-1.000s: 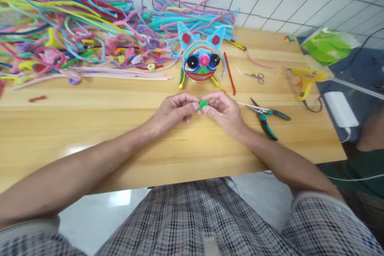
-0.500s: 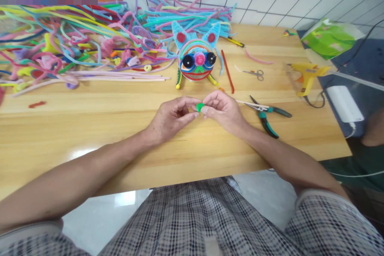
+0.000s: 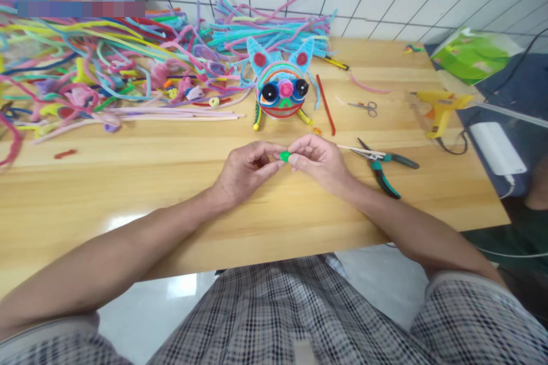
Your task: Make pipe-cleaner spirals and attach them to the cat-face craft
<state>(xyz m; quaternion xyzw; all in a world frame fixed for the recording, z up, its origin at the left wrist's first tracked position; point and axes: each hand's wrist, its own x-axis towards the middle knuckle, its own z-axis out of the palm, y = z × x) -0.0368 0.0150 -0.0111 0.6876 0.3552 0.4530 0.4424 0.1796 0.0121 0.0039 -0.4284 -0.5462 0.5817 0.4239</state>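
Observation:
Between my fingertips is a small green piece (image 3: 285, 156). My left hand (image 3: 250, 168) pinches it from the left, and my right hand (image 3: 317, 159) grips its other side with thumb and fingers. Just beyond my hands stands a blue-eared animal figure (image 3: 282, 88) with black eyes, a pink nose and yellow-tipped legs. A red stick (image 3: 326, 105) lies to the right of the figure. Pliers with green and black handles (image 3: 381, 165) rest right of my right hand, a pale stick (image 3: 359, 150) beside their jaws.
Many coloured fuzzy stems (image 3: 103, 80) cover the table's left back. A blue bundle (image 3: 269, 31) lies behind the figure. Small scissors (image 3: 366, 107), a yellow glue gun (image 3: 440, 105) and a white power box (image 3: 496, 148) are to the right. Part of another person (image 3: 537, 188) shows at the right edge.
The view has shifted slightly. Both hands stay together around the green piece, which now looks slightly turned, with more of it showing toward my left fingertips.

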